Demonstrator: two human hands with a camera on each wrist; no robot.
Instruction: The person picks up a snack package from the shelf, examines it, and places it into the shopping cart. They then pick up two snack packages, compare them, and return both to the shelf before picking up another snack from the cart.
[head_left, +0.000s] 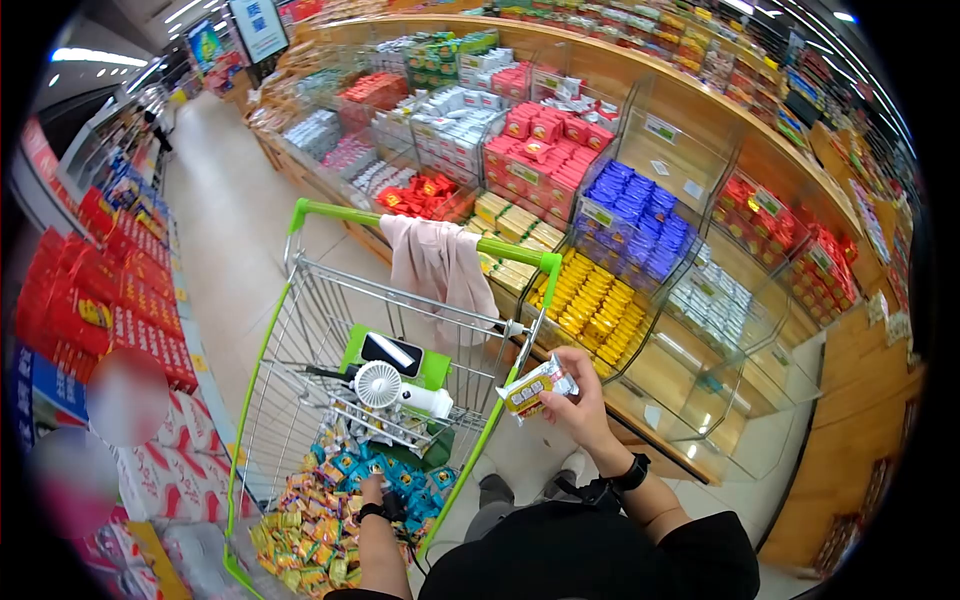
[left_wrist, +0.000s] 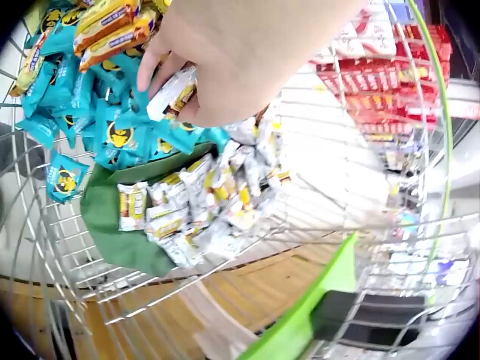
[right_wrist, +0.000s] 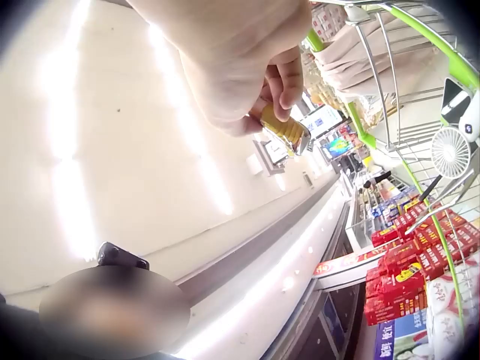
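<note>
Above the cart's right side, my right hand (head_left: 575,398) pinches a white and yellow wrapped snack (head_left: 535,390); the right wrist view shows the same snack (right_wrist: 283,127) below the curled fingers of that hand (right_wrist: 255,82). My left hand (head_left: 372,488) is down in the shopping cart (head_left: 262,340) among teal packets (head_left: 410,485) and orange-yellow packets (head_left: 310,515). In the left wrist view, the fingers of that hand (left_wrist: 217,60) pinch a small silvery-white packet (left_wrist: 176,94), over teal packets (left_wrist: 120,135) and beside a green bag (left_wrist: 112,217) with white packets (left_wrist: 202,195) on it.
A pink cloth (head_left: 435,260) hangs over the cart's green handle (head_left: 345,212). A white fan (head_left: 378,384) and a phone (head_left: 392,353) rest in the child seat area. Candy bins (head_left: 600,310) line the right; red boxes (head_left: 75,300) and tissue packs (head_left: 160,470) stand left.
</note>
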